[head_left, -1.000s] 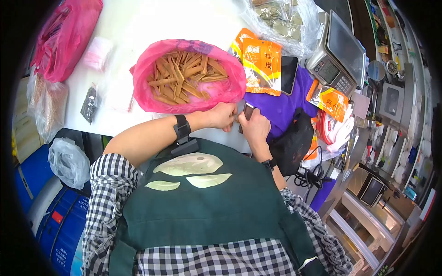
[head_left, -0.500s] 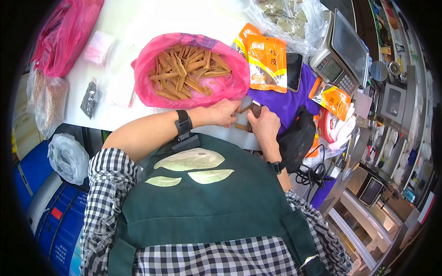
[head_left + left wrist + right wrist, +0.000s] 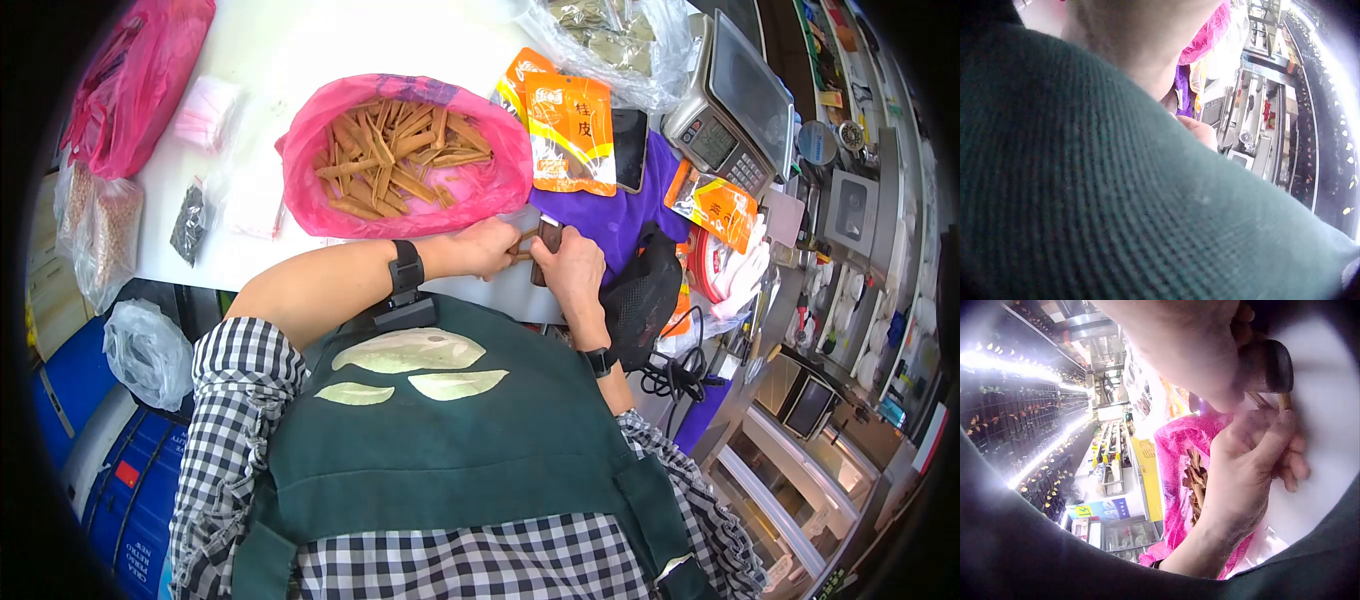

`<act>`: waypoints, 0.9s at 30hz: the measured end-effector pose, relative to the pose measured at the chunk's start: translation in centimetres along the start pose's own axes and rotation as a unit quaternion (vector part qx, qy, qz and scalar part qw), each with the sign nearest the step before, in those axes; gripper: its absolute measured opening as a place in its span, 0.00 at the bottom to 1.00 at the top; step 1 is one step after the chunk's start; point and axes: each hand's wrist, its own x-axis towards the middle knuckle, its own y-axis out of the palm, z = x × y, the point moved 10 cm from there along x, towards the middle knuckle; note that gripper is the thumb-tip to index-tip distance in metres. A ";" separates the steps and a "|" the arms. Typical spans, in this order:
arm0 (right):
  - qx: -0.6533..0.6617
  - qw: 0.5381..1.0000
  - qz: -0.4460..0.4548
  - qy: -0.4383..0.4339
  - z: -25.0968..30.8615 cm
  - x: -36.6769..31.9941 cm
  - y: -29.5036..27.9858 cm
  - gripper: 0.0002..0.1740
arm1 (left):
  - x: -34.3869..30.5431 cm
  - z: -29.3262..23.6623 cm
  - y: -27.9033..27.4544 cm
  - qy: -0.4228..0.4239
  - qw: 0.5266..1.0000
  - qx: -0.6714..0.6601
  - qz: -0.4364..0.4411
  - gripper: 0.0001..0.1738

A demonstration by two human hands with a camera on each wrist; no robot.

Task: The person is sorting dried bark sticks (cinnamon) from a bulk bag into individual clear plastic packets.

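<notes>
My left hand point(image 3: 485, 249) pinches cinnamon bark sticks point(image 3: 524, 241), just below the pink bag. Beside it, my right hand point(image 3: 572, 266) grips a tool by its dark brown handle point(image 3: 546, 246); its working part is mostly hidden. In the right wrist view the handle's rounded end point(image 3: 1280, 365) shows close over the bark point(image 3: 1284, 400) between the left fingers and thumb. The open pink plastic bag point(image 3: 310, 200) holds many cinnamon bark pieces point(image 3: 385, 160). The left wrist view mostly shows green apron cloth point(image 3: 1097, 187).
Orange pouches point(image 3: 571, 135), a phone point(image 3: 629, 150) and purple cloth point(image 3: 590, 218) lie right of the bag. A scale point(image 3: 715, 140) stands at the right, near a clear bag of dried leaves point(image 3: 610, 50). At the left are another pink bag point(image 3: 140, 90) and a small packet point(image 3: 188, 220).
The right hand and its tool moved slightly right, away from the left hand, then stayed close by. Bark sticks now show between the hands. The grey part of the tool, visible half a second ago, is hidden.
</notes>
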 end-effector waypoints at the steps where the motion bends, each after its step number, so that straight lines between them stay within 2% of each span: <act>1: 0.008 1.000 -0.006 -0.004 0.0 0.0 -0.1 0.26 | -0.1 0.4 0.1 -0.028 0.999 -0.034 0.009 0.08; 5: -0.002 1.000 0.009 0.000 0.0 0.2 0.5 0.27 | -0.4 0.9 0.6 -0.096 0.990 -0.102 0.026 0.08; 9: -0.001 1.000 0.004 0.005 0.3 0.0 0.1 0.27 | -0.3 1.1 0.8 -0.099 0.992 -0.068 0.026 0.09; 11: 0.000 1.000 0.001 0.005 0.4 0.0 0.0 0.27 | 0.2 -0.4 -0.4 0.005 0.986 0.156 -0.062 0.10; 15: 0.010 1.000 -0.014 -0.001 0.4 0.0 0.3 0.27 | -0.9 -1.0 -1.5 -0.023 0.988 0.138 -0.065 0.11; 18: 0.011 1.000 -0.016 -0.005 0.2 0.0 0.5 0.27 | -1.1 -1.2 -2.2 -0.032 0.979 0.185 -0.085 0.10; 21: 0.002 1.000 -0.005 -0.002 0.4 0.0 0.4 0.26 | -0.6 -0.3 -1.7 -0.041 0.982 0.171 -0.067 0.10; 24: -0.011 1.000 0.003 0.003 0.3 0.1 0.5 0.25 | -0.4 -0.3 -0.7 -0.007 0.995 0.095 -0.032 0.10; 26: -0.014 1.000 0.002 0.005 0.3 0.1 0.6 0.25 | -1.3 0.1 0.2 -0.078 0.994 0.030 0.069 0.11; 27: -0.013 1.000 0.004 0.005 0.3 0.1 0.6 0.25 | -1.2 0.4 0.5 -0.079 0.994 0.029 0.069 0.11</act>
